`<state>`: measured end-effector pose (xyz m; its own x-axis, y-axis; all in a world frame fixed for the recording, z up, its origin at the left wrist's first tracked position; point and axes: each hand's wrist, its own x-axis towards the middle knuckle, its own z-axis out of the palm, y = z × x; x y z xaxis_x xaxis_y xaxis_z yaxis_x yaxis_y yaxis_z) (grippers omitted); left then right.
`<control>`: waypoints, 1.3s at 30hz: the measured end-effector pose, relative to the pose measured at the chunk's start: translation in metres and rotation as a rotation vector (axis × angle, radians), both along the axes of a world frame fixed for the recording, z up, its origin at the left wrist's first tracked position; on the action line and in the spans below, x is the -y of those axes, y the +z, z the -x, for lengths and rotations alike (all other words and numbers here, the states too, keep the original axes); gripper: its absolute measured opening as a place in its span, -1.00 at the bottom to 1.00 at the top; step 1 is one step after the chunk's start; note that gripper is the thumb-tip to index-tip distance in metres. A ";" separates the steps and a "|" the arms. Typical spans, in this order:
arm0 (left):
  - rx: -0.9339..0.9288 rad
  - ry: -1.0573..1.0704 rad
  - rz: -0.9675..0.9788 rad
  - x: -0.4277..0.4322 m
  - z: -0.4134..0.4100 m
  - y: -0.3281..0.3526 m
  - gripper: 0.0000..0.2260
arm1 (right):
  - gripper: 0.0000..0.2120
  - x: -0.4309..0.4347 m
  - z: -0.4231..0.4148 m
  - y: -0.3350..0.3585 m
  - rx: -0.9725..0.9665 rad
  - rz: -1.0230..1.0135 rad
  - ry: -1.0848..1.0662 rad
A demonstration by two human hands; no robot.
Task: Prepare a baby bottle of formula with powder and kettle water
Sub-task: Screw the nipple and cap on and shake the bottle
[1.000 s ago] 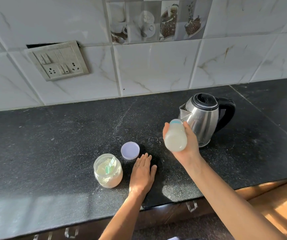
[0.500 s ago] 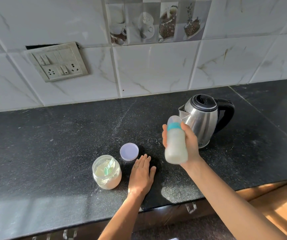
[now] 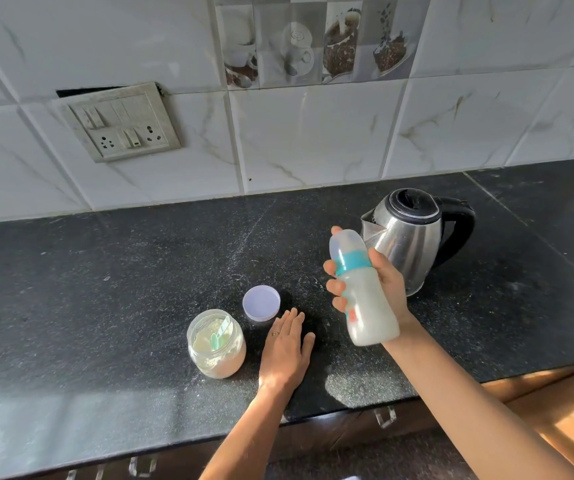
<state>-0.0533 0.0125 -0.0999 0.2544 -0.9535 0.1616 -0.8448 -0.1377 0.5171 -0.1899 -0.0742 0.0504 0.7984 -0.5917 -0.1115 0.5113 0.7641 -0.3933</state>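
Observation:
My right hand (image 3: 387, 282) grips a capped baby bottle (image 3: 365, 296) with a teal ring, held above the black counter (image 3: 105, 306) and tilted slightly left at the top. Milky white liquid fills its body. My left hand (image 3: 285, 348) lies flat on the counter, fingers straight, holding nothing. An open clear jar of formula powder (image 3: 216, 344) with a green scoop (image 3: 219, 334) inside stands just left of that hand. The jar's lilac lid (image 3: 261, 303) lies upturned behind it. The steel kettle (image 3: 413, 237) with a black handle stands behind the bottle.
A switch and socket panel (image 3: 119, 123) is set in the tiled wall at the back left. The counter's front edge runs below my arms, with drawer handles (image 3: 385, 415) under it. Sunlight falls on the wooden front at the lower right.
The bottle has swung from lying tipped with its base towards me to nearly upright and moved a little higher. My left hand stays flat on the counter.

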 end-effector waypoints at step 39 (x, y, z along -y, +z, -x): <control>0.013 -0.019 -0.011 -0.002 -0.001 0.000 -0.47 | -0.48 0.006 -0.008 0.027 -0.165 -0.003 -0.115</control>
